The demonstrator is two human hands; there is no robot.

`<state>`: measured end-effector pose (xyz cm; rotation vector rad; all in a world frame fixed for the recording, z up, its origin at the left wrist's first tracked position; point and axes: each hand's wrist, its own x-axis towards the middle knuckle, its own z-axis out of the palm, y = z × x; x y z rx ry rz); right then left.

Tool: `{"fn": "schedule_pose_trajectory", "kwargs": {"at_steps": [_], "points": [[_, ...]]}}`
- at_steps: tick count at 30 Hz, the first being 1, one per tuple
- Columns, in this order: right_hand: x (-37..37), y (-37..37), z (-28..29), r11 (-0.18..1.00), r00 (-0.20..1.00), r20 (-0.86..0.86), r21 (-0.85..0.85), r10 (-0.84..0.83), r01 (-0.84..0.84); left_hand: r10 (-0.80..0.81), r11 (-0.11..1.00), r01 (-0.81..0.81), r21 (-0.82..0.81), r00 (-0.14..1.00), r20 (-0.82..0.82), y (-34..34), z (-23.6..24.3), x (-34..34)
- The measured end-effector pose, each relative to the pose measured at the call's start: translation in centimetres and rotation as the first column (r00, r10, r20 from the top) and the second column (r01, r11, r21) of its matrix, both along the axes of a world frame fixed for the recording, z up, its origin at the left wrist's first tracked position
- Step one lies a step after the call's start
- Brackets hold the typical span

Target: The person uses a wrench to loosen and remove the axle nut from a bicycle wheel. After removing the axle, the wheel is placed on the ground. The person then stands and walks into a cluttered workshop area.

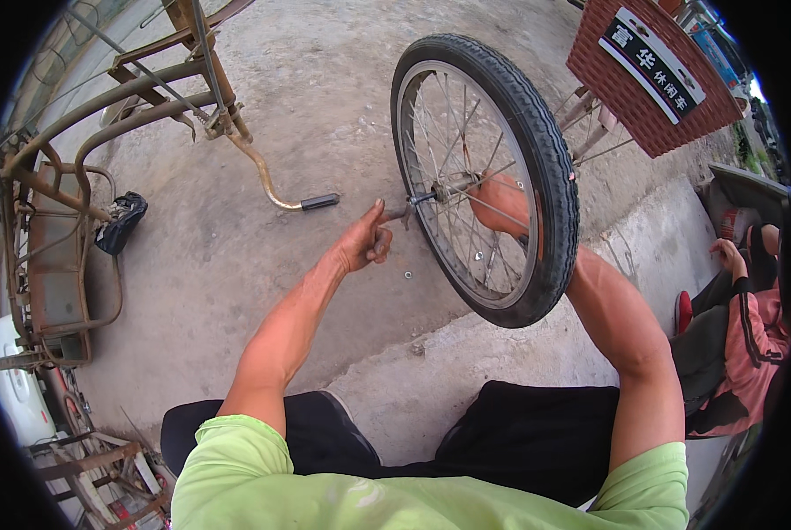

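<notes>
A bicycle wheel (557, 177) with a black tyre and silver rim stands tilted before me. My left hand (364, 238) is at its left, thumb up and index finger stretched to a dark fitting on the axle (423, 198), the other fingers loosely bent; nothing shows held in it. My right hand (499, 203) reaches behind the spokes and is closed around the far side of the hub (444, 192), fingers partly hidden. A small metal nut (408, 275) lies on the concrete below my left hand.
A rusty cargo-tricycle frame (77, 203) with a crank and black bag (120, 221) stands left, above metal scrap (104, 477). A red wicker basket (634, 124) with a label is upper right. A seated person in pink (757, 344) is at right, beside a low concrete step (643, 265).
</notes>
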<state>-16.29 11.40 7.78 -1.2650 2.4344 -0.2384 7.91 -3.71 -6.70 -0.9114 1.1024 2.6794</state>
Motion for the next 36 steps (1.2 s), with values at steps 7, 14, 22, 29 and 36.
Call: {"fn": "schedule_pose_trajectory", "kwargs": {"at_steps": [7,14,22,29,36], "points": [[-0.2,-0.4,1.3,0.993,0.998,0.033,0.102,0.058,-0.062,-0.206,0.954,0.255,0.156,0.938,-0.278,7.6,2.3,0.2],[0.5,0.3,1.1,1.000,1.000,-0.021,0.009,0.022,-0.022,-0.198,0.975,0.220,-0.022,0.821,-0.535,6.3,11.8,-3.0],[0.0,0.6,0.7,0.999,0.997,-0.072,-0.019,0.033,-0.034,0.005,0.987,-0.049,-0.152,0.961,-0.277,-2.8,9.1,-3.1],[0.7,0.1,1.0,1.000,1.000,0.007,0.004,0.002,-0.002,0.077,0.997,-0.077,0.004,0.985,-0.158,0.6,3.1,-0.8],[-0.2,-0.1,-0.5,0.998,0.997,-0.053,-0.019,0.055,-0.056,0.027,0.895,0.017,-0.446,0.995,0.092,-0.8,2.5,-2.2]]}}
